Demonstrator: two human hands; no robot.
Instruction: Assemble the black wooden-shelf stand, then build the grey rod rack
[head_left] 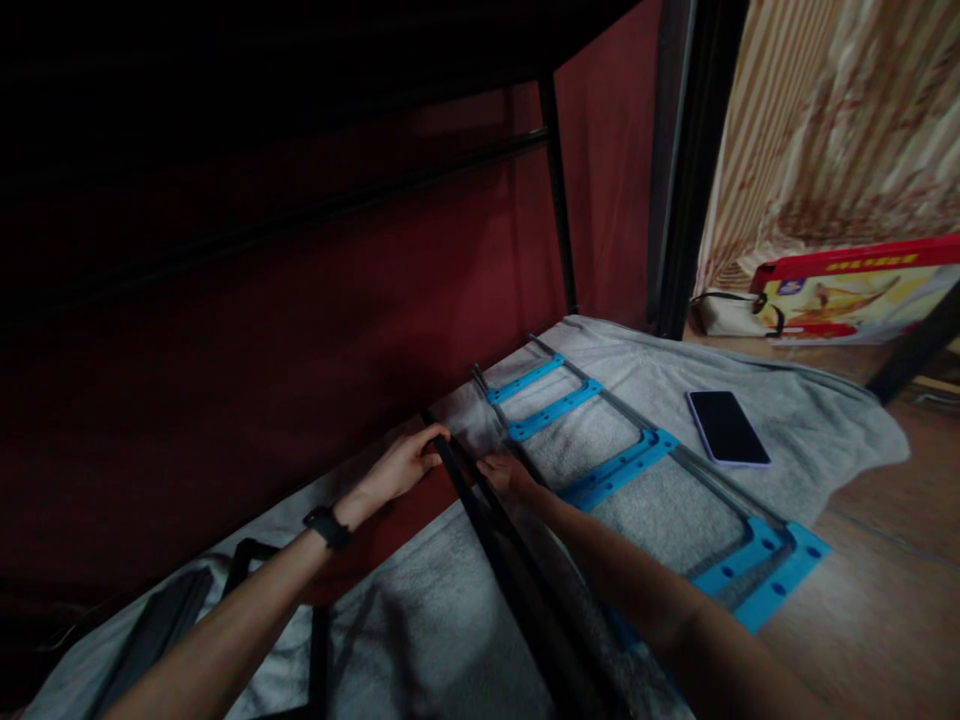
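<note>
My left hand (405, 465) grips the far end of a long black metal bar (510, 560) that runs from the lower middle of the view up toward the red fabric wall. My right hand (506, 472) rests on the other side of the same bar, its fingers curled against it. Just right of my hands several grey metal rails joined by blue plastic connectors (615, 468) lie flat on a grey towel (420, 630). A black watch (328, 525) sits on my left wrist.
A dark phone (727, 428) lies on the towel at the right. Black upright posts (559, 190) stand against the red fabric wall (300, 330). A red and yellow box (855, 290) and striped curtain are at the back right. Black frame pieces (247, 565) lie lower left.
</note>
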